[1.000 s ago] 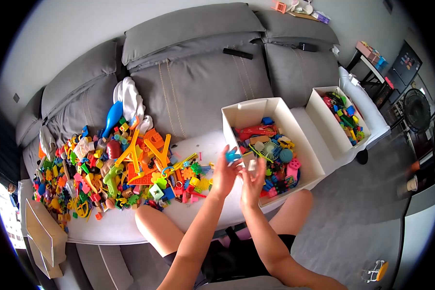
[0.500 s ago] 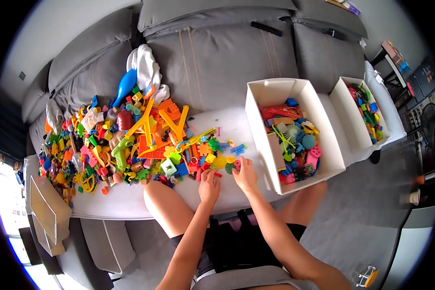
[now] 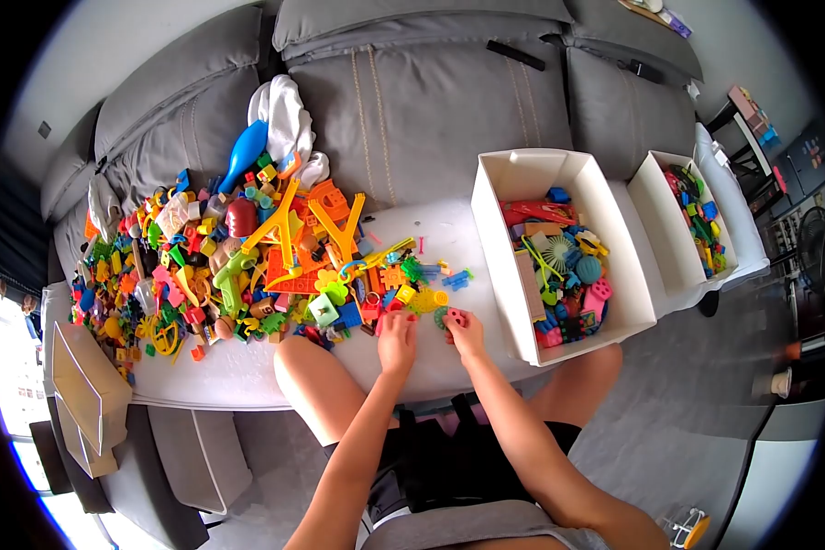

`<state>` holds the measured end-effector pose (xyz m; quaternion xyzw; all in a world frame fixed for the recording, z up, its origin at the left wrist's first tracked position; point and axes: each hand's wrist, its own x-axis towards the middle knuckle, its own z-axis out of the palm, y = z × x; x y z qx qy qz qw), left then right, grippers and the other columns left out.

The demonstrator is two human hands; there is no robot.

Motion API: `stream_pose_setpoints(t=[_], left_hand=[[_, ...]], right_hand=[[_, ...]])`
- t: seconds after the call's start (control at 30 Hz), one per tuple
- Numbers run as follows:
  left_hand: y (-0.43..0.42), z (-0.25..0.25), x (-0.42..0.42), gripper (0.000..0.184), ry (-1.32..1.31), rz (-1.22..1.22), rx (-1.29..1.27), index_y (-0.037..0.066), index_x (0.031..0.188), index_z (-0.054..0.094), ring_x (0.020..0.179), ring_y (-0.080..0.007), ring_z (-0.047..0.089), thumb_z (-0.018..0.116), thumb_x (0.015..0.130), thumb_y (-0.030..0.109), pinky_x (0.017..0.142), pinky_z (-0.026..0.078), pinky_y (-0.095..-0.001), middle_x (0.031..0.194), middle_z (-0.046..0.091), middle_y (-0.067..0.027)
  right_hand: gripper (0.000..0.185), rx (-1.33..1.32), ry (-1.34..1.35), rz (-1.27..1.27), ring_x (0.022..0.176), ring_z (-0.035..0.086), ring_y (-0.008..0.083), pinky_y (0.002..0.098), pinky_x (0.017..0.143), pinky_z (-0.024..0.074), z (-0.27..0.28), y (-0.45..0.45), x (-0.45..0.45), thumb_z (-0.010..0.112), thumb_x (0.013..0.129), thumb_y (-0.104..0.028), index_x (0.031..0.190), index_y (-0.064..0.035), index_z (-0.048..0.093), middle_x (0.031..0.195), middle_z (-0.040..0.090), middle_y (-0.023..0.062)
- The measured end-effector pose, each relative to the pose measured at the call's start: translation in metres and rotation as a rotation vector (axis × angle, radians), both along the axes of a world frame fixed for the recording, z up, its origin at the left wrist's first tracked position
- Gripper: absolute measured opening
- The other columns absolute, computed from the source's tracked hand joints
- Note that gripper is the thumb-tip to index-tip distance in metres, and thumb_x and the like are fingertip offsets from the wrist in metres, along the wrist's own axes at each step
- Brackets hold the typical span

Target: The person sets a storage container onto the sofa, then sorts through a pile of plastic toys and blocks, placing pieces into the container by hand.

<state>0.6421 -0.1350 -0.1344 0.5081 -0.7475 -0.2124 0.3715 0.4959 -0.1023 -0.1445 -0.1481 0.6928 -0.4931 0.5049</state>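
My right hand [image 3: 467, 335] is closed on a pink toy piece with holes [image 3: 456, 317] at the front edge of the toy spread. A green round toothed piece [image 3: 441, 317] lies against its fingertips; whether it is also gripped I cannot tell. To its left, my left hand [image 3: 397, 342] has its fingers drawn together, with a small red toy piece [image 3: 412, 317] showing at the tips. Just beyond both hands are a yellow gear-like piece [image 3: 424, 301] and a yellow block [image 3: 404, 294]. Blue plastic figures [image 3: 457, 280] lie farther right.
A large heap of mixed toys [image 3: 238, 266] covers the seat's left side. On the right stands a white box [image 3: 632, 302] partly filled with toys, and a second white box [image 3: 651, 188] beyond it. An open cream box [image 3: 92, 390] is at lower left.
My right hand has drawn back slightly, and the pink piece now shows clearly in its fingers. My left hand has shifted slightly forward. The view has moved a little.
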Motion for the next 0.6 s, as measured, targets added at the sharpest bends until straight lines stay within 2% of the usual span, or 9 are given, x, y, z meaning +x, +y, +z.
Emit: stream_pose_setpoints(t=[0.1, 0.13, 0.23, 0.27, 0.37, 0.47, 0.5, 0.53, 0.6], left_hand=[[-0.002, 0.000, 0.000, 0.014, 0.681, 0.227, 0.398, 0.007, 0.098, 0.050, 0.067, -0.0136, 0.055, 0.053, 0.087, 0.015, 0.055, 0.045, -0.0256, 0.086, 0.055, -0.0054], [-0.007, 0.002, -0.006, 0.016, 0.896, 0.307, 0.367, 0.006, 0.099, 0.047, 0.062, -0.0086, 0.052, 0.050, 0.090, 0.019, 0.054, 0.045, -0.0229, 0.079, 0.054, -0.0022], [-0.025, 0.014, -0.017, 0.013, 1.389, 0.513, 0.562, 0.009, 0.096, 0.046, 0.062, -0.0092, 0.052, 0.051, 0.089, 0.019, 0.053, 0.043, -0.0215, 0.074, 0.053, 0.0001], [-0.030, 0.018, -0.023, 0.011, 1.562, 0.489, 0.601, 0.010, 0.093, 0.045, 0.061, -0.0098, 0.052, 0.050, 0.090, 0.019, 0.054, 0.045, -0.0220, 0.073, 0.053, 0.0008], [-0.042, 0.057, -0.063, 0.009, 1.688, 0.302, 0.684, 0.009, 0.091, 0.047, 0.064, -0.0115, 0.055, 0.051, 0.089, 0.017, 0.056, 0.047, -0.0235, 0.072, 0.054, 0.0008], [-0.041, 0.110, -0.116, 0.012, 1.722, -0.102, 0.812, 0.008, 0.096, 0.053, 0.072, -0.0126, 0.058, 0.051, 0.089, 0.018, 0.062, 0.048, -0.0241, 0.076, 0.059, -0.0010], [-0.037, 0.129, -0.129, 0.021, 1.610, -0.206, 0.905, 0.006, 0.106, 0.052, 0.079, -0.0138, 0.058, 0.051, 0.089, 0.019, 0.067, 0.049, -0.0260, 0.089, 0.060, -0.0042], [-0.031, 0.147, -0.142, 0.026, 1.464, -0.246, 0.948, 0.005, 0.111, 0.050, 0.082, -0.0142, 0.058, 0.051, 0.089, 0.018, 0.068, 0.049, -0.0258, 0.096, 0.059, -0.0060], [-0.026, 0.152, -0.155, 0.032, 1.241, -0.303, 0.892, 0.003, 0.119, 0.047, 0.085, -0.0148, 0.058, 0.051, 0.090, 0.017, 0.070, 0.049, -0.0254, 0.107, 0.057, -0.0088]], right_hand=[[0.030, -0.001, -0.272, -0.169, 0.059, 0.053, 0.0068, 0.0197, 0.048, 0.0442, 0.014, 0.005, 0.001, 0.064, 0.079, -0.016, 0.103, -0.0022, 0.053, 0.076, 0.055, 0.0005], [0.030, -0.022, -0.324, -0.183, 0.058, 0.052, 0.0069, 0.0197, 0.048, 0.0439, 0.019, 0.007, 0.002, 0.064, 0.079, -0.016, 0.103, -0.0030, 0.054, 0.076, 0.055, 0.0002], [0.029, -0.105, -0.407, -0.204, 0.057, 0.050, 0.0070, 0.0199, 0.047, 0.0433, 0.048, 0.007, 0.003, 0.064, 0.078, -0.015, 0.104, -0.0053, 0.054, 0.075, 0.054, -0.0007], [0.028, -0.148, -0.396, -0.186, 0.058, 0.050, 0.0069, 0.0201, 0.048, 0.0431, 0.061, 0.007, 0.001, 0.065, 0.079, -0.015, 0.103, -0.0059, 0.054, 0.075, 0.054, -0.0010], [0.026, -0.332, -0.341, -0.244, 0.059, 0.050, 0.0066, 0.0202, 0.051, 0.0421, 0.119, 0.005, -0.009, 0.065, 0.079, -0.014, 0.102, -0.0069, 0.053, 0.077, 0.054, -0.0019], [0.021, -0.688, -0.375, -0.472, 0.067, 0.052, 0.0071, 0.0199, 0.059, 0.0448, 0.149, 0.004, -0.033, 0.062, 0.081, -0.012, 0.100, -0.0075, 0.053, 0.082, 0.054, -0.0025], [0.019, -0.807, -0.392, -0.586, 0.070, 0.054, 0.0077, 0.0196, 0.064, 0.0463, 0.152, 0.002, -0.041, 0.061, 0.082, -0.011, 0.100, -0.0077, 0.054, 0.085, 0.055, -0.0019], [0.018, -0.777, -0.446, -0.704, 0.078, 0.056, 0.0093, 0.0186, 0.073, 0.0466, 0.177, 0.005, -0.043, 0.058, 0.084, -0.010, 0.101, -0.0061, 0.054, 0.094, 0.058, 0.0021], [0.022, -0.788, -0.541, -0.726, 0.079, 0.057, 0.0103, 0.0189, 0.073, 0.0464, 0.175, 0.008, -0.053, 0.055, 0.085, -0.009, 0.106, -0.0023, 0.052, 0.097, 0.059, 0.0077]])
